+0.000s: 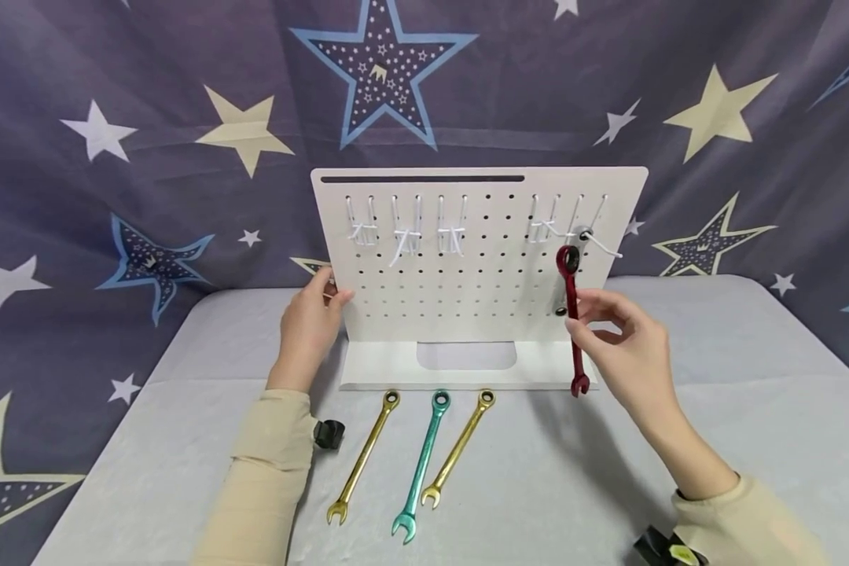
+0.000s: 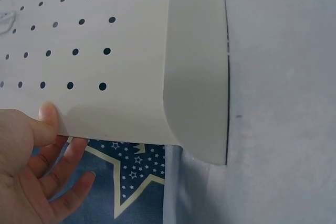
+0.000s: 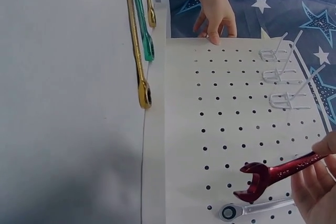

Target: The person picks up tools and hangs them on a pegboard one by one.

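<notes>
My right hand (image 1: 626,346) pinches a red combination wrench (image 1: 575,330) between thumb and fingers, in front of the white pegboard's right side. Its ring end is up and its open jaw points down. Behind it a silver wrench (image 3: 257,208) hangs against the board from the rightmost hook (image 1: 601,242). At the board's left edge, my left hand (image 1: 307,330) grips the pegboard (image 2: 136,103), with the thumb on the front face and fingers behind. A gold wrench (image 1: 364,460), a green wrench (image 1: 423,464) and another gold wrench (image 1: 460,450) lie on the table before the board.
Several white wire hooks line the board's upper part, among them a left hook (image 1: 362,228), a middle hook (image 1: 451,236) and one nearer the right (image 1: 546,226). The board's base stands on a grey-white tablecloth (image 1: 736,377). A star-patterned curtain (image 1: 538,94) hangs behind.
</notes>
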A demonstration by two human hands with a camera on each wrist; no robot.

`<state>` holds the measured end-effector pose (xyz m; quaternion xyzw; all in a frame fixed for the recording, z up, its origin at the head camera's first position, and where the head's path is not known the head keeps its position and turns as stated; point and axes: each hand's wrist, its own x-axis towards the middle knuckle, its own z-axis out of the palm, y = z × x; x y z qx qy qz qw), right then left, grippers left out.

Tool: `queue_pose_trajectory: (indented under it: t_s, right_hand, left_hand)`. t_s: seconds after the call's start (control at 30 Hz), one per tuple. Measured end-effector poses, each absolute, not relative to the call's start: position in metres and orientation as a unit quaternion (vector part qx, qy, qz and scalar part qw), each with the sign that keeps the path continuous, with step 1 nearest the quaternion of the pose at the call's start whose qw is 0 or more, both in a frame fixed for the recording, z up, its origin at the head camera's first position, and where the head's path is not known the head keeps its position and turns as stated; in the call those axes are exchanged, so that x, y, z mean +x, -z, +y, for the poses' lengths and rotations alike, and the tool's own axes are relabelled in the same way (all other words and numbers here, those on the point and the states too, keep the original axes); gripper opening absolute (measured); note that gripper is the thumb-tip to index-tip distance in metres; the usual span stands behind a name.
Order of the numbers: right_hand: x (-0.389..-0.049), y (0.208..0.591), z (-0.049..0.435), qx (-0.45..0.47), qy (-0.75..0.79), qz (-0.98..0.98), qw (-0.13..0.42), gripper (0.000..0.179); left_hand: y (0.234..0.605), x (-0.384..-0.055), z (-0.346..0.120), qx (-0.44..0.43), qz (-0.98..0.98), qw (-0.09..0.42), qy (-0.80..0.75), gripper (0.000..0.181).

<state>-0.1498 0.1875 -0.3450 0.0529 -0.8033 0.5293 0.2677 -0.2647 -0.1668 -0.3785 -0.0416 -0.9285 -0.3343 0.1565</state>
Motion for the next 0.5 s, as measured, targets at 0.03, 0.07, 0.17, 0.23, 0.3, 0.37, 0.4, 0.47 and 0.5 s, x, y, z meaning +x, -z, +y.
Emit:
queue_pose_trajectory:
  t_s: [0.03,0.07,0.17,0.23,0.3,0.37,0.4,0.47,0.5]
  right_hand:
    - [-0.151,0.345,0.188,0.052,-0.53,-0.802,0.271,0.028]
    - [-0.152,0.344,0.188,0.051,-0.531,-0.801,0.274,0.029]
    - [-0.155,0.343,0.188,0.048,-0.536,-0.795,0.279,0.029]
    - [-0.156,0.343,0.188,0.047,-0.543,-0.791,0.279,0.03]
    - [-0.158,0.342,0.187,0.044,-0.545,-0.789,0.281,0.03]
    - [-0.16,0.342,0.187,0.041,-0.55,-0.785,0.283,0.03]
    - [-0.161,0.342,0.187,0.041,-0.55,-0.784,0.284,0.03]
    - [-0.163,0.341,0.187,0.041,-0.55,-0.783,0.287,0.028]
    - [-0.164,0.34,0.187,0.042,-0.551,-0.782,0.288,0.028]
  left_hand:
    - [0.379,-0.265,-0.166,-0.043,-0.928,0.156,0.335,0.025]
    - [0.378,-0.265,-0.166,-0.043,-0.928,0.156,0.336,0.025]
    - [0.378,-0.265,-0.165,-0.043,-0.927,0.159,0.336,0.025]
    - [0.379,-0.265,-0.166,-0.042,-0.928,0.162,0.334,0.025]
    - [0.379,-0.265,-0.167,-0.042,-0.928,0.161,0.332,0.024]
    - [0.379,-0.265,-0.167,-0.041,-0.929,0.159,0.331,0.024]
    - [0.379,-0.265,-0.167,-0.04,-0.93,0.158,0.331,0.024]
    - [0.379,-0.265,-0.167,-0.04,-0.93,0.157,0.33,0.024]
    - [0.379,-0.265,-0.166,-0.04,-0.93,0.156,0.331,0.025]
